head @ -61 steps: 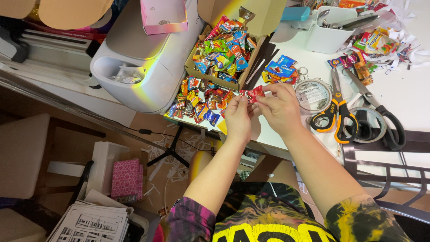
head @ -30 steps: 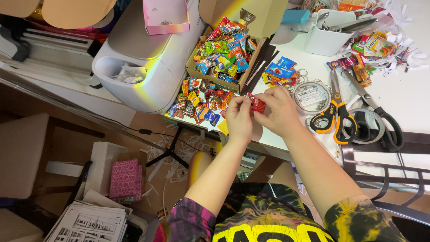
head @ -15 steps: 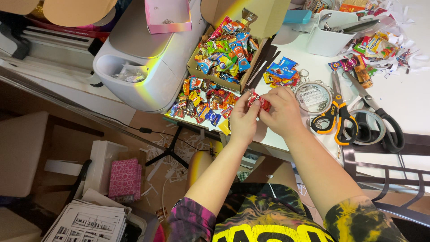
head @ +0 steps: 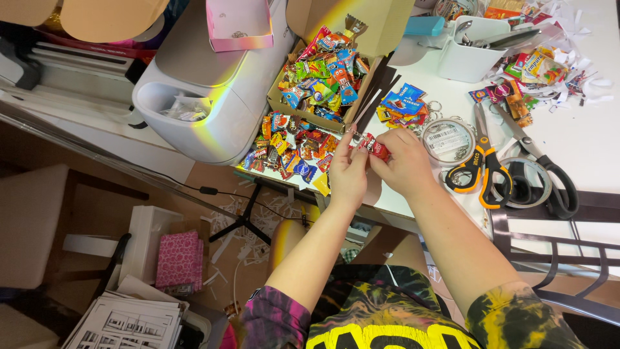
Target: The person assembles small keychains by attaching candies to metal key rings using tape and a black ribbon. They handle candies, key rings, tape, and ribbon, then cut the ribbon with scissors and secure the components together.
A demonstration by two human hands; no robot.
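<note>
Two hands pinched one small red charm above the table edge
The left hand [head: 349, 173] and right hand [head: 403, 161] both gripped the red charm [head: 374, 147]; its long axis ran left-right between the fingertips, the metal ring end nearer the left hand, candy box [head: 323, 77] just beyond

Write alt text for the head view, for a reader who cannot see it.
Seen from above, a person's left hand and right hand pinch a small red candy packet between them over a white table. A cardboard box of bright candy wrappers lies just beyond, with orange-handled scissors to the right.
</note>
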